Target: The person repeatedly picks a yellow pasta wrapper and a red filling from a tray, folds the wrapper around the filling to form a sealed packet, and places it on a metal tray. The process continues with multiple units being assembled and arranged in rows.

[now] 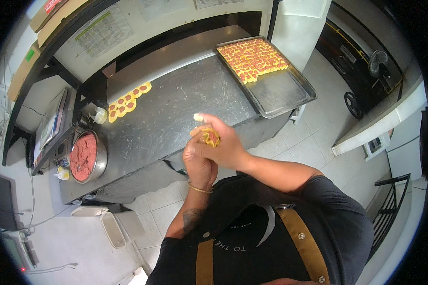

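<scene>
My two hands are closed together in front of my chest, above the table's near edge. A small open-topped dumpling [210,137] of pleated yellow dough with pink filling shows between them. My left hand [197,159], with a bracelet at the wrist, cups it from the left. My right hand [228,140] wraps it from the right, with pale paste on a fingertip. Parts of the fingers overlap and hide each other. At the left of the table lie several yellow dough rounds [126,104] topped with pink filling. A metal bowl [103,159] of pink minced filling [84,154] stands nearer the left end.
A large metal tray [283,95] at the table's far right holds rows of small filled dumplings [252,57]. The steel table [176,102] runs along the wall. Small bags [100,115] and a shelf [57,128] stand by the bowl. A fan [378,61] is at far right.
</scene>
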A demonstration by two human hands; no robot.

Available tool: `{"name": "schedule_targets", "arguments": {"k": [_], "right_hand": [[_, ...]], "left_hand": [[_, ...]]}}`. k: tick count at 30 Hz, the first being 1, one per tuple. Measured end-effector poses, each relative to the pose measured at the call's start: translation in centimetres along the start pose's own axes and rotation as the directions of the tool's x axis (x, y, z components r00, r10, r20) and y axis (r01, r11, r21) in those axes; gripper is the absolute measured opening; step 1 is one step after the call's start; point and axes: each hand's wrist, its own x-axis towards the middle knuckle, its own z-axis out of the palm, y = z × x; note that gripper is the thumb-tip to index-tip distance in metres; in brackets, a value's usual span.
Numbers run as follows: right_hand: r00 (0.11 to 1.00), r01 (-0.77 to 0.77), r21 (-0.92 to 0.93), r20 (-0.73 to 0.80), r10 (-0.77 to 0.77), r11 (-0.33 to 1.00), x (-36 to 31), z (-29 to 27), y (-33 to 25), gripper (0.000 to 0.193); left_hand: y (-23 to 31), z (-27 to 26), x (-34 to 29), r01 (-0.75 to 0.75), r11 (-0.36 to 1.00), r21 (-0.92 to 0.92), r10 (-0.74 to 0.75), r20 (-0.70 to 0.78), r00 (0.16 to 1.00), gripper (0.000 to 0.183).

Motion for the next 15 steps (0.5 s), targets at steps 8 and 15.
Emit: {"name": "schedule_targets", "arguments": {"k": [8, 15], "right_hand": [[0.996, -0.014, -0.181, -0.086, -0.001, 0.983, 0.2, -0.8, 2.9, 0.049], [0.995, -0.088, -0.006, 0.047, 0.088, 0.996, 2.0, -4.6, 5.4, 0.051]], "left_hand": [[-0.7, 1.4, 0.0, 0.193, 0.957, -0.219, -0.229, -0.154, 0.961, 0.013], [-4.5, -1.6, 1.7, 0.247, 0.949, -0.197, -0.264, -0.064, 0.962, 0.012]]}}
